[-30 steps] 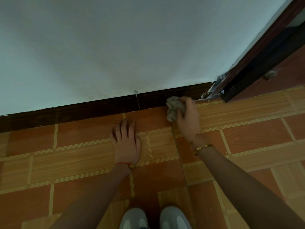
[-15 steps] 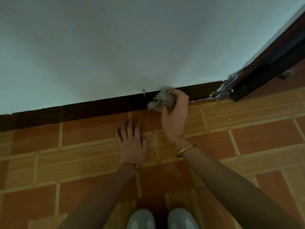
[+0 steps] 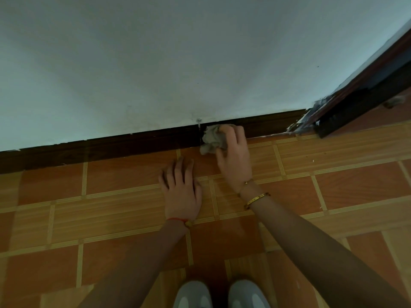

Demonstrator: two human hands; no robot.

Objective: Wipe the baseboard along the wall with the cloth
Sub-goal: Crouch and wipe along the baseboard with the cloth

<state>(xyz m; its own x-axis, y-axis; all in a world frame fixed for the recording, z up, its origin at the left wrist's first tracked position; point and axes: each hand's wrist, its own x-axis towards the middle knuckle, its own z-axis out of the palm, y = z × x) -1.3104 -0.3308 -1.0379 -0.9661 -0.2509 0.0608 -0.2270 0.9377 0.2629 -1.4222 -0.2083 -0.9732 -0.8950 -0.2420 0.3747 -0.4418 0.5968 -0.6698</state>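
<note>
A pale wall (image 3: 178,63) fills the upper half of the view, bare from the left edge across to a dark door frame (image 3: 364,85) that slants down from the top right corner. Below it spreads a tiled floor (image 3: 111,207) of orange-brown squares banded with striped tan strips, open to the left and right of the arms. Where wall meets floor runs the dark brown baseboard (image 3: 100,150), a long strip sloping up from the left edge to the foot of the door frame, where chipped pale patches show at its end. A thin vertical joint breaks the strip just left of the cloth. Two pale grey shoes (image 3: 222,294) sit at the bottom edge.

The left hand (image 3: 181,192) lies flat on the floor, fingers straight and slightly spread, tips just short of the baseboard, holding nothing. The right hand (image 3: 233,156) reaches to the baseboard with fingers curled round a crumpled grey cloth (image 3: 212,140), which is pressed against the strip's face and hangs down to the floor edge. A gold bangle (image 3: 255,200) circles the right wrist; a red string (image 3: 178,220) circles the left.
</note>
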